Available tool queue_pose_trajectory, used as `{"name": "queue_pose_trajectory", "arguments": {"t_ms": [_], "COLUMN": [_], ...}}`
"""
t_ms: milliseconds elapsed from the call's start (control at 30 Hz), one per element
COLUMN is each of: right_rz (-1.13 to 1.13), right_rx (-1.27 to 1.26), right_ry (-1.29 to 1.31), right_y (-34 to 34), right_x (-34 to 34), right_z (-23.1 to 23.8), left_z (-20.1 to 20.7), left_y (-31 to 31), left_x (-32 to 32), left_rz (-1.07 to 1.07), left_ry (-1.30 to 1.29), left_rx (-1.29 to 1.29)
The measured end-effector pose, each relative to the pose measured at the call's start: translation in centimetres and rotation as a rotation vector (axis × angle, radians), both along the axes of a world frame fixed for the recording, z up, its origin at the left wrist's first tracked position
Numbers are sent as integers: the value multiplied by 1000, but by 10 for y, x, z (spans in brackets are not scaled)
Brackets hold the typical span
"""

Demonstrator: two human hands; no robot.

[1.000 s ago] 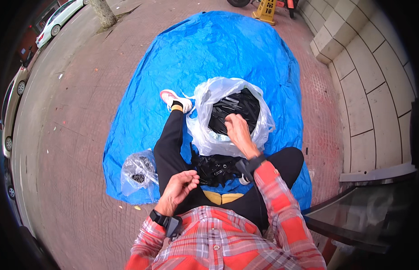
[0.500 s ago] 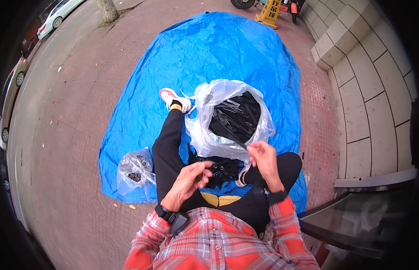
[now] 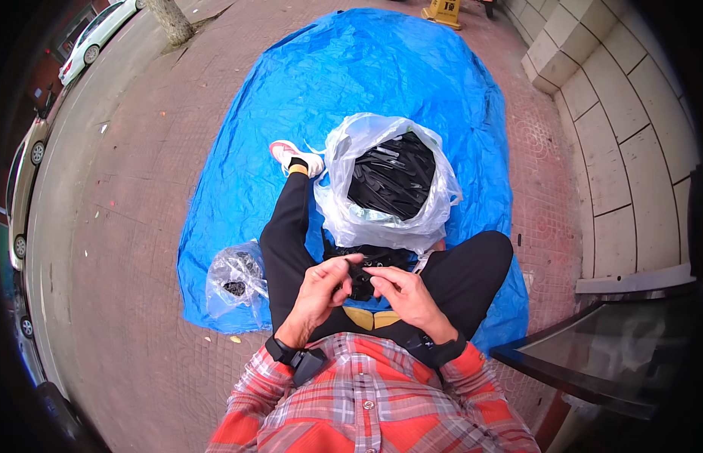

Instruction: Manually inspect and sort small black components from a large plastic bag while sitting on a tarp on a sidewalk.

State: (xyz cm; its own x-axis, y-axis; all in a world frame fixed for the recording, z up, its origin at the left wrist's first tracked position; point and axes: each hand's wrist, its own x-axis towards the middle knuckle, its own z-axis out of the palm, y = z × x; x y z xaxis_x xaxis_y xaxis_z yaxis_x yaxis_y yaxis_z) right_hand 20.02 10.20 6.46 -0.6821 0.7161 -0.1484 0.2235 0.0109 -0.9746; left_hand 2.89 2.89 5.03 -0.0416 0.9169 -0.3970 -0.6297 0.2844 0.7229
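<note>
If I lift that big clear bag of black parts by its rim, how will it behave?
The clear plastic bag looks thin and crumpled, so it will probably go floppy and sag. The black parts fill it high, so it is likely heavy for its film. Its mouth gapes open, so pieces may spill if it tips.

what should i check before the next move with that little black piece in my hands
1. Black piece pinched between left hand and right hand: ok.
2. Which way the piece faces: cannot tell, too small.
3. White bag of black parts open and upright between the legs: ok.
4. Small clear bag within reach by the left leg: ok.
5. Blue tarp under the bags: ok.
</note>
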Motion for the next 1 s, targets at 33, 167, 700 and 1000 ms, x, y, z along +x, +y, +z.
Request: {"name": "queue_pose_trajectory", "arguments": {"t_ms": [33, 167, 700, 1000], "right_rz": [1, -30, 141, -175], "right_rx": [-1, 379, -551, -443], "right_ry": [2, -80, 245, 98], "right_y": [-2, -10, -10, -2], "right_x": [-1, -2, -1, 23], "right_z": [0, -1, -1, -17], "left_z": [2, -4, -22, -20], "left_y": [-2, -4, -14, -18], "left_x": [0, 0, 6, -12], "left_rz": [66, 36, -114, 8], "left_ry": [-178, 4, -157, -321], "left_rx": [-49, -102, -217, -156]}}
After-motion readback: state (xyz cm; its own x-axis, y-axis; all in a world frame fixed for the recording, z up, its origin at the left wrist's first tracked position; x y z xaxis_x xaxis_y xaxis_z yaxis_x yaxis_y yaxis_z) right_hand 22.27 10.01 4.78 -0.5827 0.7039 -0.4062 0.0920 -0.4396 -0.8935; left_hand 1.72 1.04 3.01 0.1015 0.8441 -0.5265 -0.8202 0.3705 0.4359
